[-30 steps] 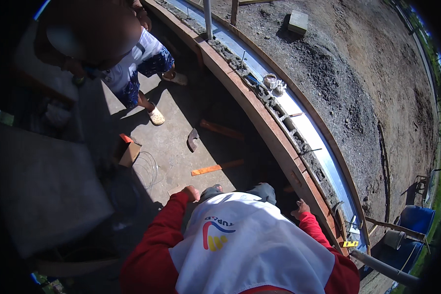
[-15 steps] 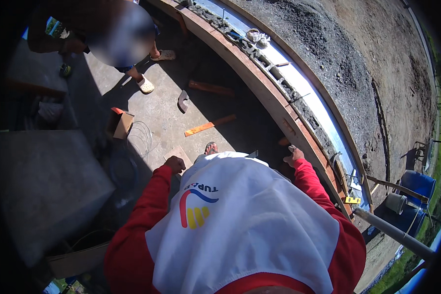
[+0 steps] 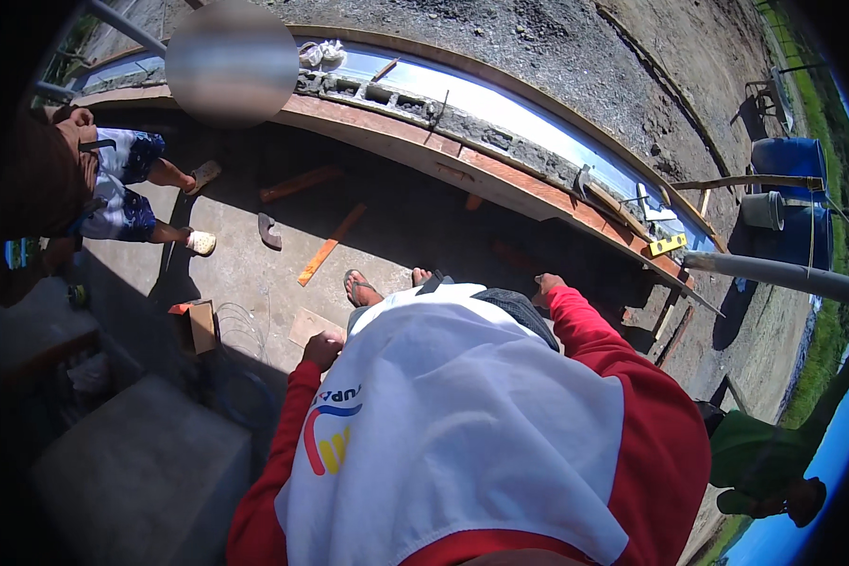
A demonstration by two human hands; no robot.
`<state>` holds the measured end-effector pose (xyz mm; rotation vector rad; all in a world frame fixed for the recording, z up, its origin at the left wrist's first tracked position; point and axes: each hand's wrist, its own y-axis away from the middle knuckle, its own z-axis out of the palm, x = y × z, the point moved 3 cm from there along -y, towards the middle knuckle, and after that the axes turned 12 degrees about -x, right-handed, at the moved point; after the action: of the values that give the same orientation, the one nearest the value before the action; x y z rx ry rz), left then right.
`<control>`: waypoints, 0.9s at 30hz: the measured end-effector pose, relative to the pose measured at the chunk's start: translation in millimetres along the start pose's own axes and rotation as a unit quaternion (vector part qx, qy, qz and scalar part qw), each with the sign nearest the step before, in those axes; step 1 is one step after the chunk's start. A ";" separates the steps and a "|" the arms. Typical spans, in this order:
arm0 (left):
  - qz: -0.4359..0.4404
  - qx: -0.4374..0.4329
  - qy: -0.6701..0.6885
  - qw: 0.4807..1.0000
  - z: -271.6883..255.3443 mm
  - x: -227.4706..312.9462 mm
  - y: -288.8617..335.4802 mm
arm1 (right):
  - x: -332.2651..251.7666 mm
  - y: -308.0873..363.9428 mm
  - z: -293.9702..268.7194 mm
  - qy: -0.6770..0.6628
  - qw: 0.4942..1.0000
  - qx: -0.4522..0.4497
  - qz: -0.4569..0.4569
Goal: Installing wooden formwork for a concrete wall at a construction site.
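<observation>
The left hand [image 3: 322,349], fingers curled in narrow, hangs near a square tan board [image 3: 311,326] on the concrete floor [image 3: 245,283], while the right hand [image 3: 549,287], its finger spread impossible to tell, hangs near the wall carrying a claw hammer [image 3: 583,179] and yellow spirit level [image 3: 668,245].
</observation>
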<state>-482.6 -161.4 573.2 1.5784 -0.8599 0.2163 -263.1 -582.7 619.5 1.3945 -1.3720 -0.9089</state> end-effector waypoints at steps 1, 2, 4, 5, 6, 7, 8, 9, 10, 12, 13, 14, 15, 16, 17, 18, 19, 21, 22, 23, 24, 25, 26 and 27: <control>-0.003 -0.010 -0.006 1.000 5.7 -8.7 -7.6 | 9.7 -3.6 8.0 -0.016 1.000 -0.004 -0.024; 0.001 0.000 -0.055 0.998 10.2 -13.4 -13.4 | 20.8 -9.2 14.0 -0.039 0.999 0.003 -0.022; 0.000 0.010 -0.118 0.993 13.7 -13.7 -20.5 | 39.1 -23.4 25.3 -0.056 0.998 0.026 0.005; -0.003 0.004 -0.123 0.992 14.1 -8.2 -22.5 | 42.4 -31.9 29.9 -0.073 0.997 0.027 -0.019; 0.015 -0.019 -0.108 0.994 14.2 0.9 -21.3 | 46.3 -39.4 32.6 -0.105 0.993 0.053 -0.015; 0.028 -0.036 -0.088 0.995 11.0 12.5 -16.8 | 49.1 -46.6 34.4 -0.130 0.989 0.073 0.024; -0.022 -0.039 -0.094 0.995 8.1 22.8 -10.7 | 47.6 -48.0 38.0 -0.108 0.989 0.104 -0.008; -0.038 -0.046 -0.082 0.995 6.2 36.3 -4.8 | 44.3 -52.4 37.1 -0.153 0.981 0.119 0.006; -0.050 -0.027 -0.076 0.995 1.0 49.5 2.0 | 38.6 -46.6 41.8 -0.104 0.978 0.164 -0.082; -0.048 -0.029 -0.053 0.997 -4.1 73.5 10.3 | 29.7 -42.3 45.7 -0.154 0.967 0.155 -0.127; -0.052 -0.061 -0.021 0.997 -3.4 82.1 11.5 | 29.4 -38.3 47.9 -0.140 0.974 0.152 -0.093; -0.047 -0.064 -0.021 0.997 -4.0 88.5 12.7 | 25.8 -32.5 51.5 -0.157 0.968 0.152 -0.124; -0.068 -0.052 -0.054 0.995 -4.5 91.3 12.1 | 25.4 -26.3 56.7 -0.170 0.967 0.151 -0.111; -0.046 -0.055 -0.070 0.995 -4.5 93.3 11.5 | 27.2 -20.2 62.5 -0.176 0.970 0.152 -0.067; -0.026 -0.074 -0.069 0.995 -3.0 93.2 9.7 | 26.8 -13.2 69.2 -0.193 0.965 0.152 -0.089; -0.023 -0.091 -0.070 0.993 -3.0 89.6 8.5 | 26.8 -6.6 76.9 -0.209 0.960 0.167 -0.082; -0.030 -0.074 -0.094 0.992 -4.8 84.3 7.0 | 27.1 -1.3 86.0 -0.210 0.961 0.176 -0.041; -0.023 -0.120 -0.126 0.985 -6.6 69.0 7.7 | 24.1 7.1 106.5 -0.241 0.954 0.174 -0.031; -0.051 -0.103 -0.131 0.985 -11.2 58.4 8.5 | 22.3 10.5 118.5 -0.254 0.950 0.178 -0.023; -0.039 -0.132 -0.091 0.986 -12.0 48.0 10.2 | 19.3 11.3 130.2 -0.253 0.953 0.163 -0.045; -0.054 -0.102 -0.099 0.988 -15.9 35.7 12.4 | 16.9 10.9 143.7 -0.246 0.957 0.149 -0.040; -0.031 -0.089 -0.083 0.992 -18.2 25.8 12.8 | 15.5 7.7 154.0 -0.237 0.961 0.137 -0.037; 0.012 -0.100 -0.048 0.994 -17.6 15.9 15.2 | 14.4 5.0 165.8 -0.228 0.965 0.123 -0.035; -0.014 -0.082 -0.064 0.995 -17.9 1.5 18.8 | 13.4 -0.1 174.1 -0.220 0.969 0.110 -0.034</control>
<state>-487.4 -144.8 592.7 1.4617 -0.9296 0.0240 -427.7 -617.2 572.5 1.4665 -1.8117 -1.1904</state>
